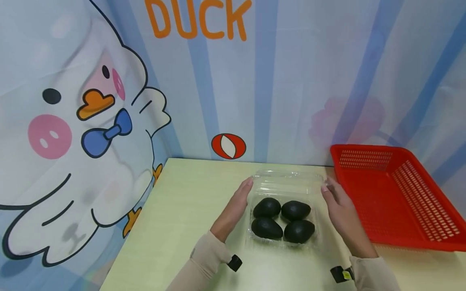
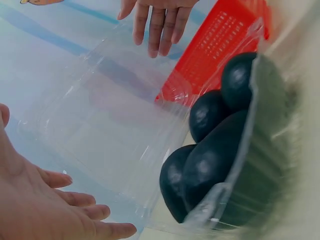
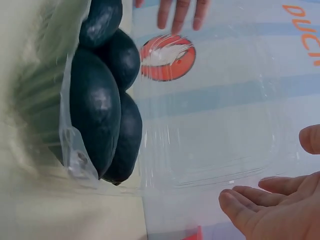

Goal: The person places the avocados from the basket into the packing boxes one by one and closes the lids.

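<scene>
Several dark, smooth avocados [image 1: 267,228] lie in two rows inside a clear plastic clamshell container [image 1: 283,221]. Its transparent lid [image 1: 287,186] stands raised on the far side, away from the person. To the left of the lid is my left hand [image 1: 231,210], with fingers extended toward its edge. My right hand [image 1: 342,212] is by the lid's right corner, fingers loosely extended and not curled round it. Whether either hand touches the lid, I cannot tell. In the left wrist view the avocados [image 2: 215,155] are packed close together behind the container's near wall.
A red perforated plastic basket [image 1: 397,202] stands to the right, close to my right hand. Behind the pale table [image 1: 174,226] hangs a blue striped cloth backdrop [image 1: 287,81] with a duck print. Black wrist cameras are strapped at both sleeves.
</scene>
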Demonstrator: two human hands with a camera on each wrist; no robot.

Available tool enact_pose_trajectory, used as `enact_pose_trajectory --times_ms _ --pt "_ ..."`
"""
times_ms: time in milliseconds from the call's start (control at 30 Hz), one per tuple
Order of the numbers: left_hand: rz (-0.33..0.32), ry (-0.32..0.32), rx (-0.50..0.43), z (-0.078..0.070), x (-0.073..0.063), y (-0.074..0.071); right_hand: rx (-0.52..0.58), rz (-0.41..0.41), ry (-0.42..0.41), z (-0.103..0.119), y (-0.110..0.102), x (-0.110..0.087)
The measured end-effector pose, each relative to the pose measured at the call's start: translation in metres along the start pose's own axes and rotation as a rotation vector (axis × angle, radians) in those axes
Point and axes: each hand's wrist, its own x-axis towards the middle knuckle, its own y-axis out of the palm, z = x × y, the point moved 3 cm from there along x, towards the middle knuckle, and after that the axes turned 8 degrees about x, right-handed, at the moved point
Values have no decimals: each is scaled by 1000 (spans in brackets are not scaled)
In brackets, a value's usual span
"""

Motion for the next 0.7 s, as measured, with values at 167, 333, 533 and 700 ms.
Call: enact_pose_trajectory --times_ms 167,333,533,700 --pt "-4 -15 17 7 -19 6 -16 34 34 -4 2 -19" --pt "3 -32 46 20 -36 15 11 37 46 -16 10 -31" --pt "-17 -35 42 31 -51 24 67 51 26 -35 19 -42" --pt "-11 -31 33 41 -61 32 84 40 -84 -54 25 -48"
